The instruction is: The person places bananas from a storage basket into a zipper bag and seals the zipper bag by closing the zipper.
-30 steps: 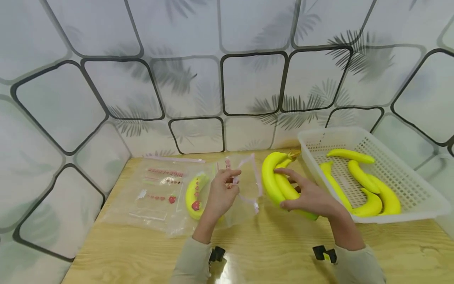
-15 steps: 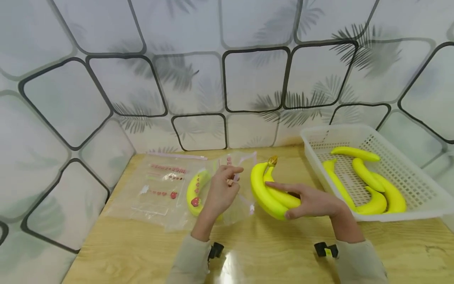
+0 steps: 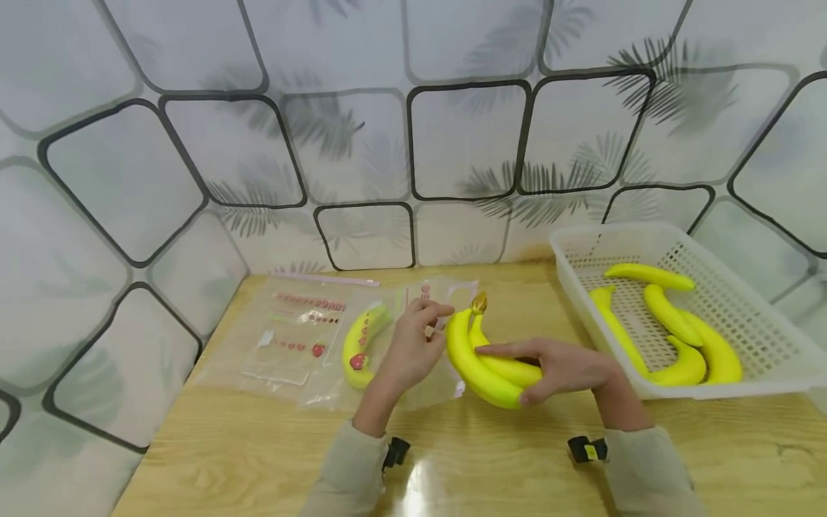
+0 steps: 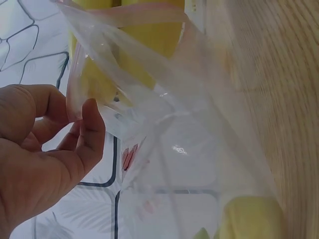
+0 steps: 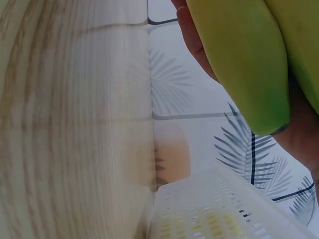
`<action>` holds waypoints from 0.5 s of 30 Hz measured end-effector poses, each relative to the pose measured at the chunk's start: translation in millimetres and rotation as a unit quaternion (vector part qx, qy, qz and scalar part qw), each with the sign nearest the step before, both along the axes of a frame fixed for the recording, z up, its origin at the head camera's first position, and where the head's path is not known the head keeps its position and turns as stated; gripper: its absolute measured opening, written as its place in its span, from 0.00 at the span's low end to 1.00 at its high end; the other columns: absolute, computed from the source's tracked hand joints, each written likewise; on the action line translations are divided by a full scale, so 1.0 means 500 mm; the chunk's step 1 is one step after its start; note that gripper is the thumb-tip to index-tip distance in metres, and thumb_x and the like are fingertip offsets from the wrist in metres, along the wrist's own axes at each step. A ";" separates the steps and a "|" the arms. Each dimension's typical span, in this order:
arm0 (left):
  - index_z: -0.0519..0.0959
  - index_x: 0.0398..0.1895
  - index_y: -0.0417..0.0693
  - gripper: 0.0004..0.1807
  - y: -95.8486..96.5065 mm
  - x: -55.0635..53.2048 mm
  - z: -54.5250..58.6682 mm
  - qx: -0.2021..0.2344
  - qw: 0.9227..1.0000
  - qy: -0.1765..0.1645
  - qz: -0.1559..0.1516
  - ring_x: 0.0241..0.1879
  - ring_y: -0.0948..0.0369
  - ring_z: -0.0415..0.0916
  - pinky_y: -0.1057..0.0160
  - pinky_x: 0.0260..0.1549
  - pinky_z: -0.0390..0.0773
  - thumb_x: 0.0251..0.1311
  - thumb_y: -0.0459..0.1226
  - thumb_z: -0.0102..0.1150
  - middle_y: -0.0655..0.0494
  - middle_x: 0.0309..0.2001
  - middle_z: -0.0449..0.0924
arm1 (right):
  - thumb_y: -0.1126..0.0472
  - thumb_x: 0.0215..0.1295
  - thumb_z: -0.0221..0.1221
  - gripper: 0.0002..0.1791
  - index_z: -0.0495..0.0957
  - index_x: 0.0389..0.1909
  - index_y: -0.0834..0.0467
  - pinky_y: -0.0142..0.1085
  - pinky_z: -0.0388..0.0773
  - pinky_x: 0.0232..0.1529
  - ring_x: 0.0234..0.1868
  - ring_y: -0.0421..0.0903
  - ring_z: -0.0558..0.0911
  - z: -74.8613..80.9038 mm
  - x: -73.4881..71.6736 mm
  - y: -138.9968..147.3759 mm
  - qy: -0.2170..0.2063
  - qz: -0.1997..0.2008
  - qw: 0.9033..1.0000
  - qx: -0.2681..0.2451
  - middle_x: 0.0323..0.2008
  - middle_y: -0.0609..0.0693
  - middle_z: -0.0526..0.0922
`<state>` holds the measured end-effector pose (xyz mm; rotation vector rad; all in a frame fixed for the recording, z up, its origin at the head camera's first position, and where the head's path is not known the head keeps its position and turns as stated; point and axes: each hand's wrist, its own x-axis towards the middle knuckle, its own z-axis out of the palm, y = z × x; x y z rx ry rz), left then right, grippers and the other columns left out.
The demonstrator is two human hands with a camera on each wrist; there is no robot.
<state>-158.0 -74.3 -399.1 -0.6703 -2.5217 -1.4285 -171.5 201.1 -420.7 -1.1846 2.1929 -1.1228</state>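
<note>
My left hand (image 3: 413, 345) pinches the mouth edge of a clear zip bag (image 4: 179, 139) between thumb and fingers; the bag's mouth stands partly open. A yellow banana (image 3: 357, 352) shows through printed plastic left of that hand. My right hand (image 3: 571, 368) grips a bunch of two joined bananas (image 3: 474, 366) by its lower end, with the brown stem pointing up and away. The bunch is held at the bag's mouth, close to my left fingertips. In the right wrist view, the greenish tip of one banana (image 5: 244, 69) shows beside my fingers.
Another flat clear bag (image 3: 278, 359) with red print lies on the wooden table (image 3: 258, 459) at the left. A white perforated basket (image 3: 769, 359) at the right holds several loose bananas (image 3: 668, 316). A patterned wall covering (image 3: 465, 143) rises behind the table.
My right hand has brought the banana bunch leftward, from near the basket to the bag's mouth, tilting it on the way. My left hand keeps its pinch and has shifted slightly right.
</note>
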 end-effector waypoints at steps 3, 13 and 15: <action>0.81 0.53 0.36 0.22 0.000 0.002 -0.002 0.000 1.000 -0.005 -0.004 0.41 0.55 0.70 0.67 0.32 0.76 0.55 0.19 0.50 0.43 0.50 0.74 | 0.57 0.55 0.70 0.45 0.63 0.75 0.45 0.34 0.72 0.40 0.37 0.38 0.72 -0.005 0.000 0.000 -0.009 0.011 1.000 0.003 0.66 0.56 0.72; 0.81 0.53 0.35 0.22 0.002 -0.001 0.001 0.010 1.000 0.006 -0.005 0.42 0.54 0.70 0.67 0.32 0.77 0.55 0.19 0.50 0.44 0.49 0.74 | 0.65 0.60 0.68 0.45 0.53 0.74 0.52 0.36 0.76 0.50 0.53 0.49 0.78 -0.004 -0.009 -0.001 -0.101 -0.017 0.994 -0.045 0.64 0.62 0.71; 0.81 0.53 0.34 0.22 0.001 -0.001 0.001 0.016 1.000 0.006 -0.002 0.42 0.53 0.71 0.67 0.32 0.78 0.54 0.19 0.50 0.43 0.50 0.74 | 0.64 0.59 0.69 0.43 0.55 0.71 0.52 0.38 0.78 0.49 0.54 0.53 0.79 -0.003 -0.011 -0.002 -0.120 -0.039 0.991 -0.052 0.64 0.64 0.71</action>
